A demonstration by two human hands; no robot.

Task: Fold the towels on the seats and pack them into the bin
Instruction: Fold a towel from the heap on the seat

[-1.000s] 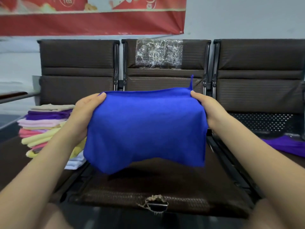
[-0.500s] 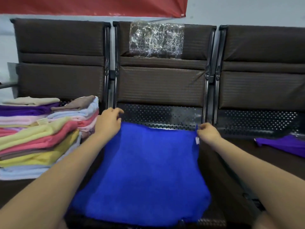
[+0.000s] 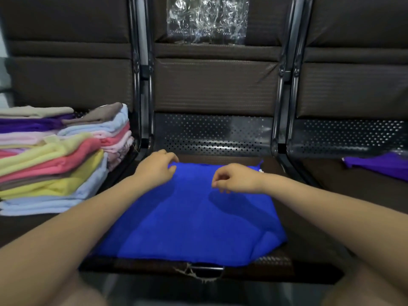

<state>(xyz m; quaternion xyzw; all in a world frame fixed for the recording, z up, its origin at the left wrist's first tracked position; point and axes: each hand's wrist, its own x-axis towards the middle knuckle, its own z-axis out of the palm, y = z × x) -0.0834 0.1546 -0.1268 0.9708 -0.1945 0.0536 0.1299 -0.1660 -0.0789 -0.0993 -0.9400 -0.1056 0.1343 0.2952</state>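
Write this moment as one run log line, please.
blue towel: flat on middle seat | left hand: on its far left corner | right hand: above it, holding nothing

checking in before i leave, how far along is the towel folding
Done: a stack of folded towels sits on the left seat. In hand: the blue towel lies spread on the middle seat, left hand at its far edge, right hand over it. Left: folding it, the purple towel on the right, and packing; no bin shows.
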